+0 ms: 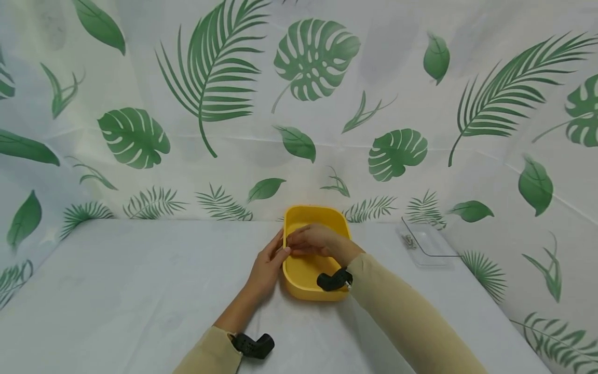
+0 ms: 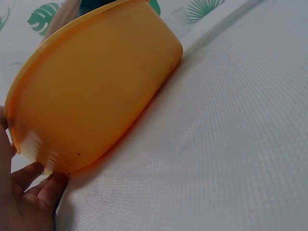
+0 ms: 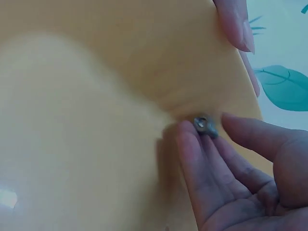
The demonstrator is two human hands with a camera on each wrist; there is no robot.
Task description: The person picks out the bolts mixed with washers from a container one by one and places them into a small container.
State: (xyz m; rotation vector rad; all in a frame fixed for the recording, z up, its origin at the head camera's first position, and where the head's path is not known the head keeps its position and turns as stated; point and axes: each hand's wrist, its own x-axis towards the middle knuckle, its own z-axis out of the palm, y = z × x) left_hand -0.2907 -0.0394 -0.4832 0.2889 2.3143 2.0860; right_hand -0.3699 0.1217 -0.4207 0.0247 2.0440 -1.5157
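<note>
A yellow plastic basin with rounded corners stands on the white cloth. My left hand grips its left side, thumb at the rim and fingers against the outer wall; the left wrist view shows those fingertips low on the wall near the cloth. Inside the basin, my right hand is close to the left wall, across from the left thumb. Between its thumb and fingertips it holds a small grey metal piece with a hole in its end; its exact kind is unclear.
To the right, a clear shallow plastic tray lies on the cloth with several small metal pieces at its left. A leaf-printed white sheet hangs behind and along the sides. Black wrist cameras sit on both wrists.
</note>
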